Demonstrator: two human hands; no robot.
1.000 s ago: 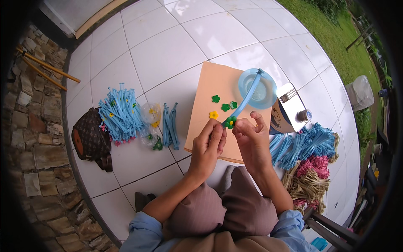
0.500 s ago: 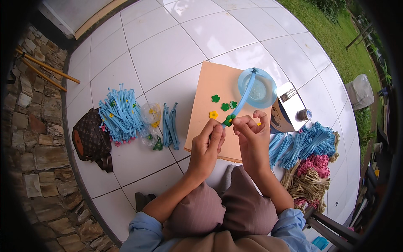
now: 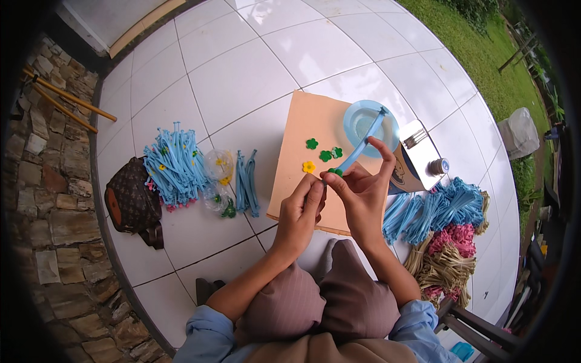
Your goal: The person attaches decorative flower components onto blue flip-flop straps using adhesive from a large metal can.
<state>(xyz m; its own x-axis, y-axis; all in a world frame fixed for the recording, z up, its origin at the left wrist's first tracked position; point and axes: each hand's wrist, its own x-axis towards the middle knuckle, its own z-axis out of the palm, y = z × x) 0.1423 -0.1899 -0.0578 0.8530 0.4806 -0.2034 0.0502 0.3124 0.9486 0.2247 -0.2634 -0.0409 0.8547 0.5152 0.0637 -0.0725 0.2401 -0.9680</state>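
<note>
A long blue strip (image 3: 362, 145) with a small green flower piece (image 3: 334, 172) at its lower end is being pinched by the right hand (image 3: 362, 196), over the right edge of the tan board (image 3: 296, 169); the left hand (image 3: 301, 212) is closing its fingertips on that same end. Loose green and yellow flower cut-outs (image 3: 321, 154) are lying near the board's middle, a blue dish (image 3: 370, 124) at its far right corner, a bundle of blue strips (image 3: 172, 166) on the tiled floor (image 3: 242, 72) to the left

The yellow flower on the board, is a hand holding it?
No, the yellow flower lies loose on the tan board, just above the left hand, with no fingers on it.
</note>
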